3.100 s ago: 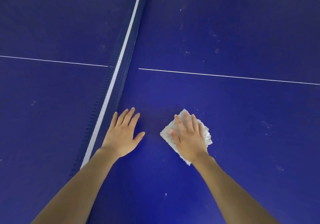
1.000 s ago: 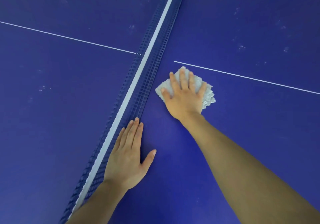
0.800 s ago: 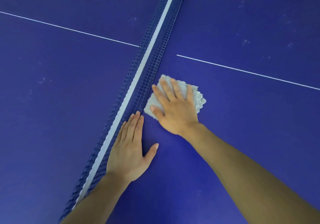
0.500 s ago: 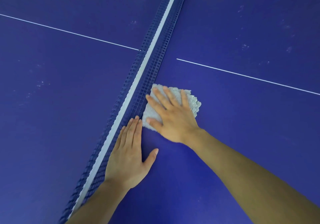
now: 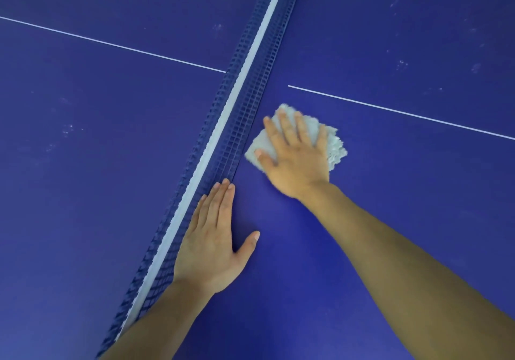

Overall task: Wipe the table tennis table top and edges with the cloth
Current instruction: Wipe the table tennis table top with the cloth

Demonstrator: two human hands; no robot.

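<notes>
A: The fingers (image 5: 285, 125) of the right hand (image 5: 298, 164) are straight and a little spread, and they press flat on the white, rough-textured, folded cloth (image 5: 333, 143). Nothing is pinched. The whole palm pushes it down.

B: Where is the cloth, counted from the dark blue mesh net with the white top band (image 5: 245, 103)?

A: It is to the right of the net, on the blue table tennis table top (image 5: 390, 234). One corner is just beside the foot of the net, and I cannot tell if it touches. The frayed side shows beyond the little finger, on the part away from the net.

B: Does it have a long axis?

A: Almost none, because it is folded nearly square. One corner points away from the person, toward the thin white line (image 5: 390, 110) that stops short of the net.

B: And the left hand (image 5: 211, 242)?

A: It lies flat on the table, on the same side of the net and along its foot, nearer to the person than the cloth. Its fingers (image 5: 223, 203) are straight and close together, with the thumb out to the side. It holds nothing and is apart from the cloth. I think it only supports the body.

B: So whose move is next?

A: The right hand's, in my judgement. The cloth is under its fingers, so no new grasp is needed, only a slide. Pale specks (image 5: 401, 64) show beyond the white line, farther from the net, so that part seems not wiped yet. The table edges are not in view. If the cloth slides toward the net, its corner may catch in the mesh.
</notes>
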